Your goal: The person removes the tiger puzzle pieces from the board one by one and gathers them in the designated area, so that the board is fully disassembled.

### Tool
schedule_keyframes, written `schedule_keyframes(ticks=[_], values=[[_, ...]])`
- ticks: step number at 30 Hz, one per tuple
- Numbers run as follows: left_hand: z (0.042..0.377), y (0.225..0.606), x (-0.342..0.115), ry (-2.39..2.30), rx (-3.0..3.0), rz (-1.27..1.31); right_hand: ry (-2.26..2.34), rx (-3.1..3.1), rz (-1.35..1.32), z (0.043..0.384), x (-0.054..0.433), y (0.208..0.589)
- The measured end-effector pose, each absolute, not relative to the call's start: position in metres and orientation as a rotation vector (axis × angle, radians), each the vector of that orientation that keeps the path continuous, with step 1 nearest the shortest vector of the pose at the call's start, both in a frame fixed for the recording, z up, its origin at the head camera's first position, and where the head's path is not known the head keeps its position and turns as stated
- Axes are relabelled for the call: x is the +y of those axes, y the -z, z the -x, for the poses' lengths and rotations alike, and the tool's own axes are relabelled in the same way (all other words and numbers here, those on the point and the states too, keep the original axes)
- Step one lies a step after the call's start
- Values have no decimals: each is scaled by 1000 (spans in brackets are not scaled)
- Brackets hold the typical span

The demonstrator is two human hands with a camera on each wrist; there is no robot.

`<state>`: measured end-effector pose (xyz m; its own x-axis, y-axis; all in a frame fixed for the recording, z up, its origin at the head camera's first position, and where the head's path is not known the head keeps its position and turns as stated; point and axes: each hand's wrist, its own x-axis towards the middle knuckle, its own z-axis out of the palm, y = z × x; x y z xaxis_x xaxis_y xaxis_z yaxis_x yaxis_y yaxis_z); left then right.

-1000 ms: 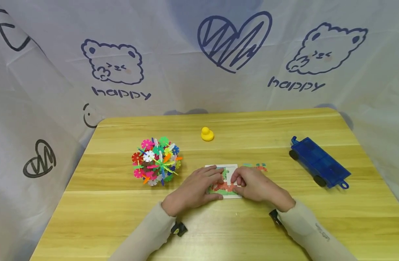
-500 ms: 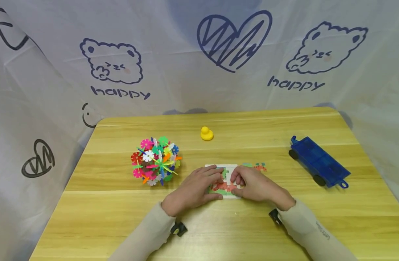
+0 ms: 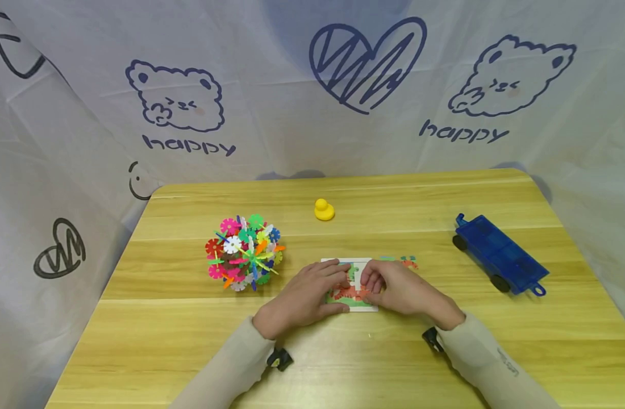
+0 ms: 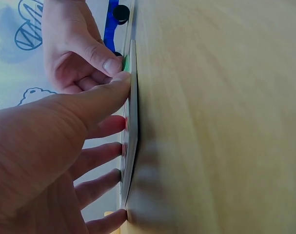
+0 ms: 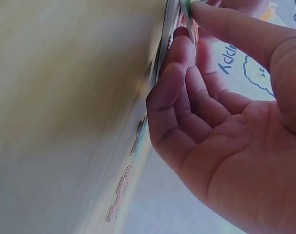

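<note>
Left of the puzzle board [image 3: 362,308], toward nine o'clock, the left hand [image 3: 304,292] lies with fingers spread, pressing it; the board sits at the table's [image 3: 312,369] middle, likely light, stiff and best steadied by its rim; at three o'clock the right hand [image 3: 401,288] pinches a thin piece [image 5: 188,17], probably slippery and bendable, so edges suit; loose pieces [image 3: 409,262] lie toward two o'clock.

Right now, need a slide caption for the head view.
Left hand on a puzzle, right hand at its right edge; duck beyond, ball left, cart right.
</note>
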<state>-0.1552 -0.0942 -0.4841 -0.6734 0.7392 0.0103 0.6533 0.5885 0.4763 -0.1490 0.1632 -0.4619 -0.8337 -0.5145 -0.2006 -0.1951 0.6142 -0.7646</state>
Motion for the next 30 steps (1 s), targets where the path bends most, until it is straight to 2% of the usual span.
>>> schedule_keyframes(ticks=[10, 19, 30], values=[[163, 503, -97, -744, 2633, -1200, 1128, 2427, 573, 151, 168, 459], [151, 475, -89, -665, 2676, -1155, 1164, 2428, 574, 154, 176, 454], [147, 472, -86, -644, 2705, -1200, 1197, 2503, 543, 158, 196, 442]])
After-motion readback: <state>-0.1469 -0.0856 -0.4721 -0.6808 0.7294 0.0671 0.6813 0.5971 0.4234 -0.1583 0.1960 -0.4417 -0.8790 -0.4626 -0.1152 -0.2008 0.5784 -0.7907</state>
